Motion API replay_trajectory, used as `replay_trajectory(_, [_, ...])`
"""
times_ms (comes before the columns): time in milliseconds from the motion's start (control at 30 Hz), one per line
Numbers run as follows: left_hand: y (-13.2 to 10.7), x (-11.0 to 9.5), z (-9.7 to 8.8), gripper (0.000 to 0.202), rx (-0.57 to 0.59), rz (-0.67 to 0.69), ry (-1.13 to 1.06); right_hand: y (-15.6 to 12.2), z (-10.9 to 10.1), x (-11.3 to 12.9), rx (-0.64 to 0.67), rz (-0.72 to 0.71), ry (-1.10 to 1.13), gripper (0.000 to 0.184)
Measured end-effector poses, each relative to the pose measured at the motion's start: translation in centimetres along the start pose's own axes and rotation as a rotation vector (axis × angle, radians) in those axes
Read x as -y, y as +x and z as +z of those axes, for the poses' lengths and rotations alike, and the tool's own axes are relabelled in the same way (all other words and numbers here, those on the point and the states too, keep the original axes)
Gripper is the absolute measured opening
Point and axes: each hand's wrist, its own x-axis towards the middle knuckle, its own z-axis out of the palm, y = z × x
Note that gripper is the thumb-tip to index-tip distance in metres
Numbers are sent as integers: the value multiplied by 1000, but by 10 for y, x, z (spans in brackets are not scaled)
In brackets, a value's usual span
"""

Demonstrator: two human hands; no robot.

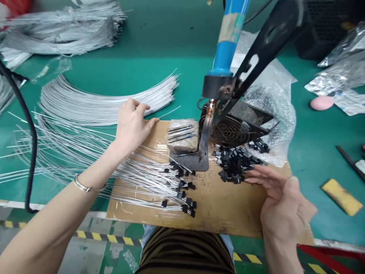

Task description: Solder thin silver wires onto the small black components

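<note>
My left hand point(132, 121) is curled at the near edge of a fanned bundle of white wires point(85, 104). A single wire point(169, 111) sticks out past its thumb, and the fingers seem to hold it. Over to the right, my right hand point(281, 201) is open, its outstretched fingertips touching the edge of a pile of small black connectors point(234, 161). Between the hands, several white wires with black connectors on their ends point(151, 179) lie on a brown board point(225, 205).
A blue-handled soldering iron point(225, 57) hangs on a black bracket above the board. Behind the connectors are a round fan grille point(230, 131) and bubble wrap point(281, 110). Several metal rods point(181, 133) rest on a block. A yellow sponge point(342, 196) lies right; more wire bundles point(65, 30) lie behind.
</note>
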Motion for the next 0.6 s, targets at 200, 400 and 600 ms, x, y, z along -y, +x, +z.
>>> replay_trajectory(200, [19, 10, 14, 14, 16, 5, -38, 0, -3, 0, 23, 1, -33, 51])
replay_trajectory(400, [15, 10, -16, 11, -59, -63, -118, 0, -3, 1, 11, 0, -39, 48])
replay_trajectory(600, [5, 5, -34, 6, -141, -127, -344, -2, -2, 0, 16, 5, -41, 48])
